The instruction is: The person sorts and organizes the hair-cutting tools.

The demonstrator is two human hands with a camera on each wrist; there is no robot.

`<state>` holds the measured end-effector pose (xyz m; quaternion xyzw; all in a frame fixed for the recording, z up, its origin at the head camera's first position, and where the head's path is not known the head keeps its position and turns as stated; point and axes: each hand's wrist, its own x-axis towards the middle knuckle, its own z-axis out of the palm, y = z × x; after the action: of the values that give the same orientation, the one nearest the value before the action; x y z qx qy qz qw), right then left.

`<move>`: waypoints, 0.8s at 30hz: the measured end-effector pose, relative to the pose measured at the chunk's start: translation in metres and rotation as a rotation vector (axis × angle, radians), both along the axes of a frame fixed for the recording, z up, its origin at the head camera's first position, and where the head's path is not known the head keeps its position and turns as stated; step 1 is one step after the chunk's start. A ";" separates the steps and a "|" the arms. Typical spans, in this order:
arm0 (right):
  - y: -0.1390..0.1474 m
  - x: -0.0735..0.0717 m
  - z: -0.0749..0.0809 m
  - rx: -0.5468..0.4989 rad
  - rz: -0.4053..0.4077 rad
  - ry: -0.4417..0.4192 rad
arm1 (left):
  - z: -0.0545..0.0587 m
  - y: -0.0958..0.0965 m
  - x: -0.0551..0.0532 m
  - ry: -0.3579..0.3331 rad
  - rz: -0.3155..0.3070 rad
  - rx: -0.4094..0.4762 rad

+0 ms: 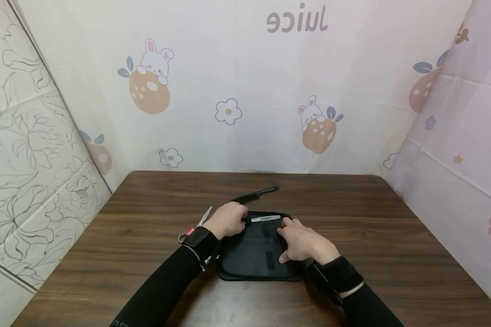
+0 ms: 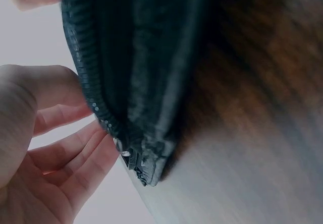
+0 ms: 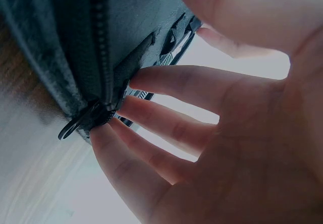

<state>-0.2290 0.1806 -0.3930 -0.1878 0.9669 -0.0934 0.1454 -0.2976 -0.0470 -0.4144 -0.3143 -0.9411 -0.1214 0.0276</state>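
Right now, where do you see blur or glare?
Head view: black case fairly clear, sheen on the table below; left wrist view: table blurred at right, pale glare lower down; right wrist view: washed-out white behind the right hand.

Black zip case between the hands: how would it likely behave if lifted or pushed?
The black zip case looks fairly stiff, since it lies flat with straight edges. Pushed, it would probably slide rather than roll, being broad and low.
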 end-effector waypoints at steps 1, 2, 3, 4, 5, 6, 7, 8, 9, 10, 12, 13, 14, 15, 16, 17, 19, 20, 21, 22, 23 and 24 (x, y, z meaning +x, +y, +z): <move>0.000 0.000 0.000 0.000 -0.003 0.000 | 0.000 0.000 0.000 0.006 -0.004 -0.001; 0.000 0.000 0.000 0.000 -0.003 -0.001 | 0.000 0.000 -0.001 0.009 -0.008 -0.001; 0.000 0.000 0.000 -0.002 -0.003 -0.002 | 0.000 0.001 -0.001 0.014 -0.012 -0.002; 0.000 0.000 0.000 -0.005 -0.004 -0.005 | 0.000 0.001 -0.001 0.019 -0.013 -0.005; 0.000 0.001 0.000 -0.007 -0.004 -0.007 | -0.001 0.001 -0.002 0.023 -0.016 -0.007; 0.000 0.001 -0.001 -0.007 -0.008 -0.010 | -0.001 0.001 -0.002 0.026 -0.018 -0.011; 0.000 0.001 0.000 -0.010 -0.009 -0.012 | -0.001 0.002 -0.002 0.028 -0.019 -0.013; 0.000 0.001 0.000 -0.011 -0.009 -0.014 | 0.000 0.002 -0.002 0.029 -0.020 -0.016; 0.001 0.001 0.000 -0.012 -0.010 -0.015 | 0.000 0.002 -0.002 0.029 -0.020 -0.018; 0.001 0.001 0.000 -0.012 -0.011 -0.015 | 0.000 0.002 -0.002 0.029 -0.022 -0.019; 0.001 0.001 0.000 -0.010 -0.011 -0.015 | 0.000 0.002 -0.002 0.028 -0.026 -0.021; 0.001 0.001 -0.001 -0.009 -0.011 -0.015 | 0.000 0.002 -0.002 0.032 -0.028 -0.022; 0.001 0.001 -0.001 -0.008 -0.011 -0.014 | 0.000 0.002 -0.002 0.034 -0.029 -0.021; 0.001 0.001 -0.001 -0.007 -0.011 -0.014 | 0.000 0.002 -0.003 0.035 -0.031 -0.020; 0.001 0.001 -0.001 -0.006 -0.011 -0.013 | 0.000 0.003 -0.003 0.039 -0.033 -0.019; 0.001 0.001 -0.001 -0.005 -0.011 -0.013 | 0.000 0.003 -0.003 0.041 -0.034 -0.021; 0.001 0.001 -0.001 -0.003 -0.010 -0.010 | 0.000 0.003 -0.003 0.045 -0.035 -0.022; 0.001 0.001 -0.001 -0.004 -0.008 -0.010 | -0.001 0.004 -0.003 0.045 -0.035 -0.024; 0.001 0.001 -0.001 -0.004 -0.007 -0.011 | -0.001 0.004 -0.003 0.047 -0.033 -0.027; 0.001 0.001 -0.001 -0.003 -0.005 -0.011 | -0.001 0.004 -0.003 0.048 -0.032 -0.030; 0.001 0.001 -0.001 -0.001 -0.005 -0.011 | -0.001 0.005 -0.003 0.048 -0.031 -0.029; 0.001 0.000 -0.001 0.002 -0.007 -0.012 | -0.001 0.005 -0.003 0.053 -0.031 -0.028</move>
<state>-0.2286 0.1815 -0.3941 -0.1840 0.9667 -0.0942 0.1510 -0.3008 -0.0415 -0.4150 -0.3325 -0.9366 -0.1004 0.0460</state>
